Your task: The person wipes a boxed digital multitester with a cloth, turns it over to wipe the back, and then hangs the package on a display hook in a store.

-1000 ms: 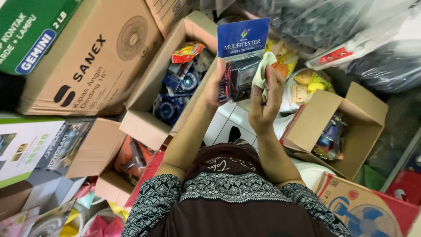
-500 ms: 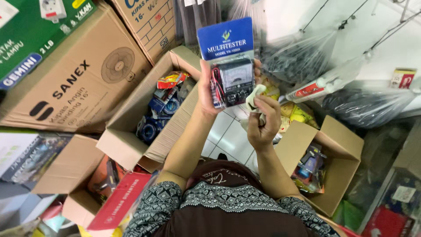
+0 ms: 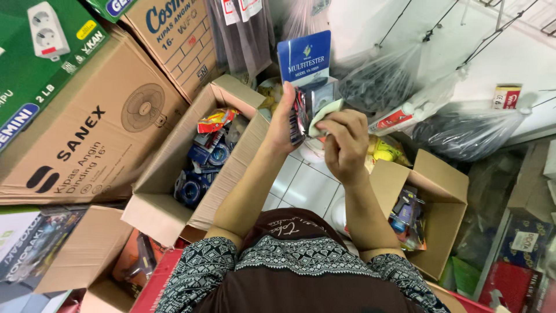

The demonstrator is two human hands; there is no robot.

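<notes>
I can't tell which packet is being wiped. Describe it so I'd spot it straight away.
Between the two open cardboard boxes, above the white floor tiles, the left hand holds up a flat blister-packed meter with a blue header card. The right hand presses a pale cloth against it. Nothing else is raised.

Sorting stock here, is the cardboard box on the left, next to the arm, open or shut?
Open: the cardboard box has its flaps folded outward, and packaged goods show inside it.

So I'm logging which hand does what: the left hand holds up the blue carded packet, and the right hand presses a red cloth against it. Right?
Not quite: the cloth is pale, whitish, not red. The head view shows the left hand holding up the blue carded packet and the right hand pressing the cloth against it.
</notes>
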